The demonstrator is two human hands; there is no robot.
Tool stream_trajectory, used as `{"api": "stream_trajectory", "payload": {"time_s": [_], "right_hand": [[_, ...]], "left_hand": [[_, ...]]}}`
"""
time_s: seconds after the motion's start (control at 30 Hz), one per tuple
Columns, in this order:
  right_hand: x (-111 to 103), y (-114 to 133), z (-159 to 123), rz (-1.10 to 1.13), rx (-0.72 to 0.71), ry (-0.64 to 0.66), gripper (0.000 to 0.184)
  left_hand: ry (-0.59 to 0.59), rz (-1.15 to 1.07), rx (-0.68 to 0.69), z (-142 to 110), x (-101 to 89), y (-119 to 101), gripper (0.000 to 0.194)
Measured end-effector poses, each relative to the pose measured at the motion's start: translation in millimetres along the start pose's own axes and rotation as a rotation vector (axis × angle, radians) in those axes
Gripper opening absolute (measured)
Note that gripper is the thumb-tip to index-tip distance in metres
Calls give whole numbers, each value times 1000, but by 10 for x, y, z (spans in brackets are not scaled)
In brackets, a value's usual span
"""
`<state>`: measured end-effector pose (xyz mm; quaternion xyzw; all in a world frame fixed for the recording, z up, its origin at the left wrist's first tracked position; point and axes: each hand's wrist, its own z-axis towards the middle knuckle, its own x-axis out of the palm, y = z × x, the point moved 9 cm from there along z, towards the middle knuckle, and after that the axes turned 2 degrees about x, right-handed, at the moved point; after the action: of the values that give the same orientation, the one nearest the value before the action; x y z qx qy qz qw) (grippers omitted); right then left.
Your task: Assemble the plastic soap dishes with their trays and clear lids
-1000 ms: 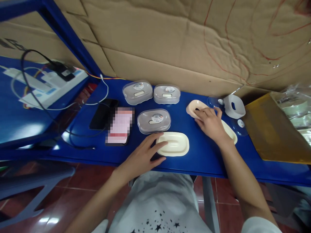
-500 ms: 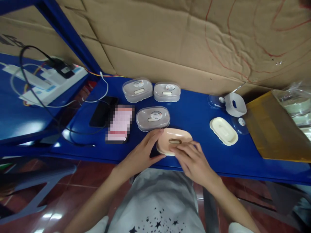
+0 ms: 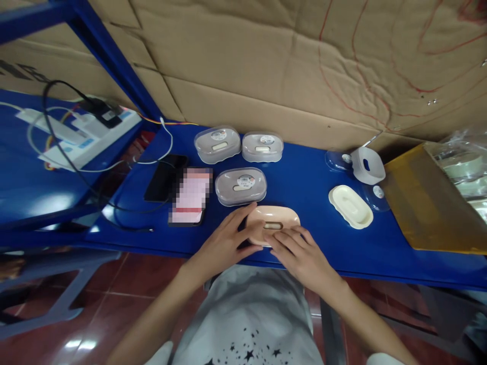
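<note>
A peach oval soap dish (image 3: 281, 214) with a slot in its middle lies at the table's front edge. My left hand (image 3: 223, 243) grips its left end, thumb at the front and fingers reaching over the top and back. Bent over the dish's front right are the fingers of my right hand (image 3: 302, 257), with their tips near the slot; its thumb is hidden. Just behind stands a grey soap dish (image 3: 228, 186) under a clear lid with a round label. Two similar lidded dishes, one at back left (image 3: 207, 147) and one beside it (image 3: 251, 149), stand farther back.
To the right are a cream tray (image 3: 352, 208), a whitish slotted shell (image 3: 368, 167) and clear lids (image 3: 335, 159). A cardboard box (image 3: 422, 203) with wrapped pieces stands at far right. Left lie a phone (image 3: 190, 197), a dark phone (image 3: 162, 177), cables and a power strip (image 3: 91, 137).
The left fingers have slid farther across the top of the peach dish, and the right fingers have shifted slightly left. The view has moved a little.
</note>
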<state>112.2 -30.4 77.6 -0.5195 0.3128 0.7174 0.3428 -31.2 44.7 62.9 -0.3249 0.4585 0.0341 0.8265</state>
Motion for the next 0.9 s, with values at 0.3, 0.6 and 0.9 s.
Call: {"api": "stream_trajectory", "payload": {"time_s": [0.3,0.6,0.9], "right_hand": [[-365,-470,46,61,11,-70,44],[-578,-2843,-443,-252,882,-180,70],[-579,-2829,-495,-113,824,-253,47]], "left_hand": [[51,44,18,27,34,-41,53],[70,53,-1,40,36,-29,48],[62,46,-13,52,10,-35,54]]}}
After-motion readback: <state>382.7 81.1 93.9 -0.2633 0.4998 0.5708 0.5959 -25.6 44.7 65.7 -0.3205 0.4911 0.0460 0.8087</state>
